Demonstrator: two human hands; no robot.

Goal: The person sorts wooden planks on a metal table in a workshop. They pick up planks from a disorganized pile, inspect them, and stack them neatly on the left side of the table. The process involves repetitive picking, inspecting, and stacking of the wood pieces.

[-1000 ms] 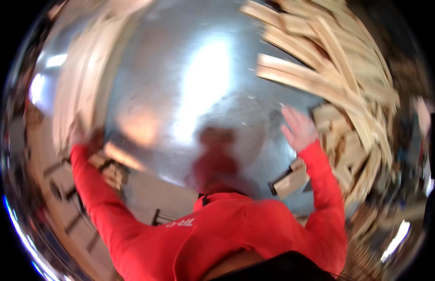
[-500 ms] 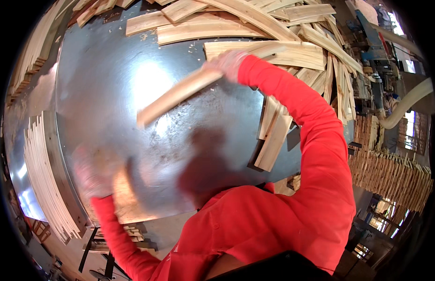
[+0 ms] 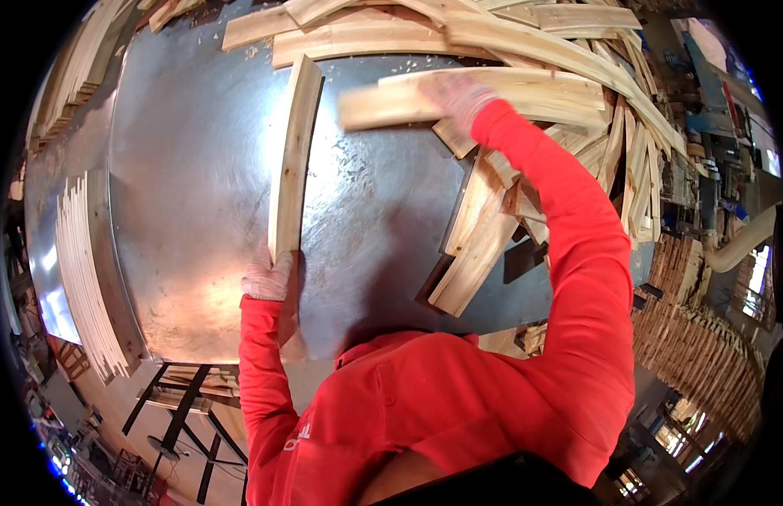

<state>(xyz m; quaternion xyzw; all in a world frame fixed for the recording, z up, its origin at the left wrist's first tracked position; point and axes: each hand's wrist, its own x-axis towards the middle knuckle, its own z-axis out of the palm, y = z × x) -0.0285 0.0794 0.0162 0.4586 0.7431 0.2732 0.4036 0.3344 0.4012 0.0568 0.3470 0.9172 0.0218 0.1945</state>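
My left hand (image 3: 267, 274) is closed round the near end of a pale wooden board (image 3: 295, 160), which stretches away from me over the grey metal tabletop (image 3: 189, 185). At the pile's near side, my right hand (image 3: 459, 99) grips a second wooden board (image 3: 383, 107). Both this hand and the left part of its board are smeared by motion, and its fingers show only in part. Pale gloves seem to cover both hands. Just right of my right hand lies another long board (image 3: 551, 94), partly under the loose heap.
A heap of loose boards (image 3: 366, 38) covers the far and right table. Short boards (image 3: 476, 244) lie by its right edge. Neat stacks of strips (image 3: 83, 270) stand on the left. Stacked timber (image 3: 695, 329) and a pale hose (image 3: 745, 240) are at the right.
My left hand has moved right and now holds a board pointing away from me. The right hand has shifted right to the heap; the slanted board it held is no longer there.
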